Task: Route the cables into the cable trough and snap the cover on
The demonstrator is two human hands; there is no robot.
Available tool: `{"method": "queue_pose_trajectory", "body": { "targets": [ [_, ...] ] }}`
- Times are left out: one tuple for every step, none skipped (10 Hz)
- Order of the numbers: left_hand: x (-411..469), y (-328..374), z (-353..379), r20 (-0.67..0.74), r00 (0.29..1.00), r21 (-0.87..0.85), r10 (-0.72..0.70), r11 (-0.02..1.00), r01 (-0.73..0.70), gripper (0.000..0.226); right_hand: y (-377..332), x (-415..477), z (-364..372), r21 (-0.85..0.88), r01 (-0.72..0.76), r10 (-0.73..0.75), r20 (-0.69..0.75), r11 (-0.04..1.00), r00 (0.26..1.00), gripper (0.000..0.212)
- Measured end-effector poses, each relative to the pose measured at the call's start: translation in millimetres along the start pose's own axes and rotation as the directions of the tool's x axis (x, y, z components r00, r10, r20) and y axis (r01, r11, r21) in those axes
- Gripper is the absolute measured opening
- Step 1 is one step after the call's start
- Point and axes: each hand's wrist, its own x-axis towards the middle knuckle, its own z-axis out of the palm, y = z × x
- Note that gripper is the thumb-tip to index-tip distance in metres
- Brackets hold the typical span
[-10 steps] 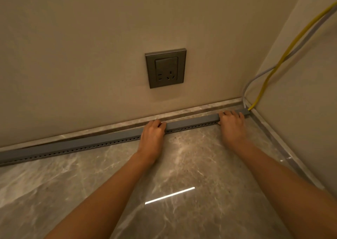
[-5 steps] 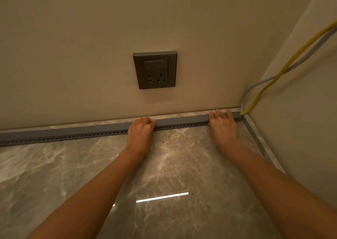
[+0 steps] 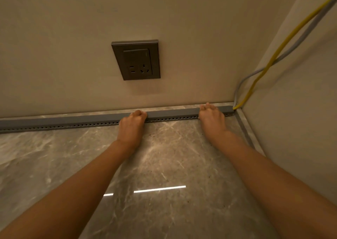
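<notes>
From the head view, you are curling your left hand (image 3: pixel 132 123) and right hand (image 3: pixel 211 118) over the cover (image 3: pixel 173 113), probably pressing it onto the cable trough (image 3: pixel 73 125). The trough is lying on the counter (image 3: pixel 164 166) against the wall, and the yellow cable (image 3: pixel 273 58) and grey cable (image 3: pixel 299 42) are entering its corner end.

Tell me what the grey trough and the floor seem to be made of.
The trough looks like matte grey plastic: even colour, no shine, a row of small holes along its side. The floor looks like polished marble or marble-look tile: pale veins and a sharp reflected light strip. I cannot tell which.
</notes>
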Motion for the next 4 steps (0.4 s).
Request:
{"method": "queue_pose_trajectory", "body": {
  "targets": [
    [2.0, 6.2, -0.7, -0.003, 0.994, -0.043, -0.110, 0.993, 0.110, 0.035, -4.0, -3.0, -6.5, 0.074, -0.041, 0.040, 0.005, 0.996, 0.999, 0.030],
    [-7.0, 16.8, -1.7, 0.049, 0.987, -0.059, -0.150, 0.986, 0.153, 0.048, -5.0, -10.2, -5.4, 0.166, -0.086, 0.082, 0.032, 0.982, 0.996, 0.041],
    [-17.1, 18.8, -11.4, 0.174, 0.977, -0.108, -0.126, 0.983, 0.146, 0.058, -6.1, -23.2, -5.0, 0.280, -0.070, 0.048, 0.084, 0.958, 0.995, 0.059],
    [-19.2, 15.9, -27.9, 0.231, 0.962, -0.206, -0.146, 0.959, 0.195, 0.046, -11.1, -35.9, -12.3, 0.380, -0.037, 0.005, 0.083, 0.924, 0.997, 0.058]
  ]
}}
